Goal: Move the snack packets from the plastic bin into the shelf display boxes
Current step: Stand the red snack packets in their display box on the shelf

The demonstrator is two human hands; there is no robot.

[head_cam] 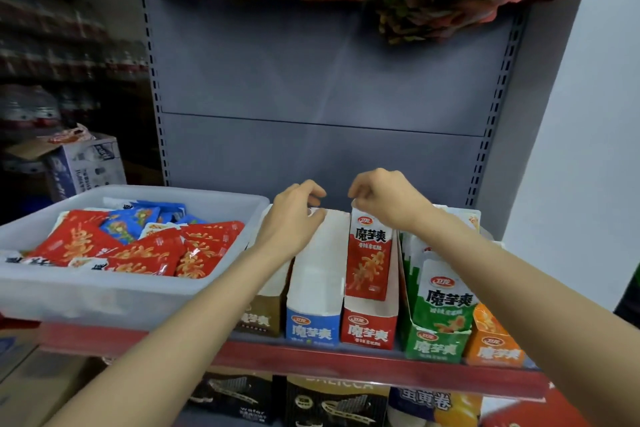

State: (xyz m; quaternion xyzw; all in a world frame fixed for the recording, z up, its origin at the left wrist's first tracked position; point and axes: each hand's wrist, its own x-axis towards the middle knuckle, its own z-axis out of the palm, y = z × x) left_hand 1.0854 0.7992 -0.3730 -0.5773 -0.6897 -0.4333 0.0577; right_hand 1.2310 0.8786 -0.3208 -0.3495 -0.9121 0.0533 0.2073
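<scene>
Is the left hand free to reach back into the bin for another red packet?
Probably yes: the left hand holds nothing, and the open-topped bin sits right beside it, red packets uncovered on top.

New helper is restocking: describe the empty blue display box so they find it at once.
On the red-edged shelf, right of the plastic bin, stands a row of display boxes. The blue display box is second from the left, beside the red display box. It alone has a blue front.

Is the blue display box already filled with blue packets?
No. The blue display box shows only its bare white inside, while the blue packets lie in the plastic bin.
</scene>
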